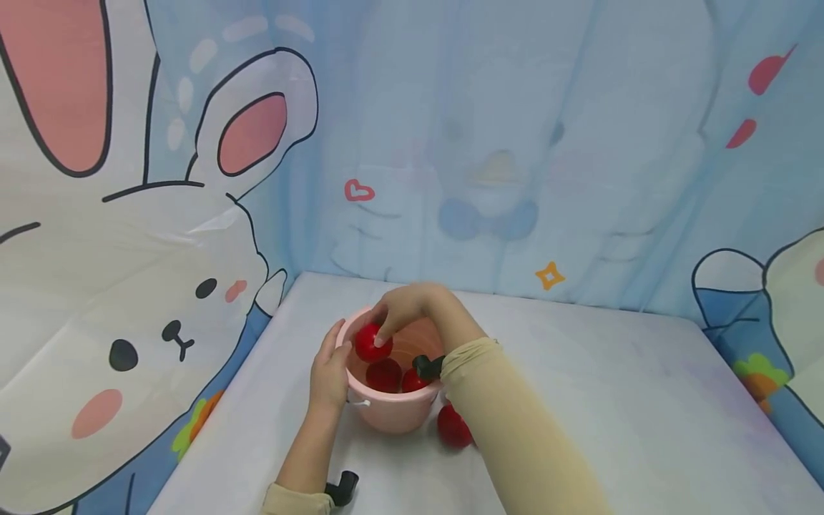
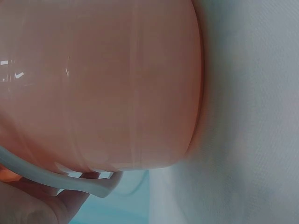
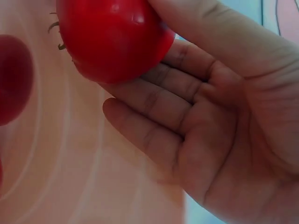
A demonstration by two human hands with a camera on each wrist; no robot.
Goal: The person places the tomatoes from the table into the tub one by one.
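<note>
A blue cartoon curtain (image 1: pixel 412 143) is hanging behind the white desk (image 1: pixel 611 400), where a pink bucket (image 1: pixel 394 416) is standing upright. The left hand (image 1: pixel 330 375) is holding the bucket's left side, its grip clasping the rim. The right hand (image 1: pixel 412 307) is reaching into the bucket's mouth, its grip pinching a red tomato (image 1: pixel 372 347). More tomatoes (image 1: pixel 384 375) are lying below it inside; an outer tomato (image 1: pixel 453 427) is resting on the desk just beside the bucket.

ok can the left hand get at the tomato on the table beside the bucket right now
Probably not directly: the pink bucket stands between the left hand and that tomato, and the right sleeve seems to crowd its other side.
</note>
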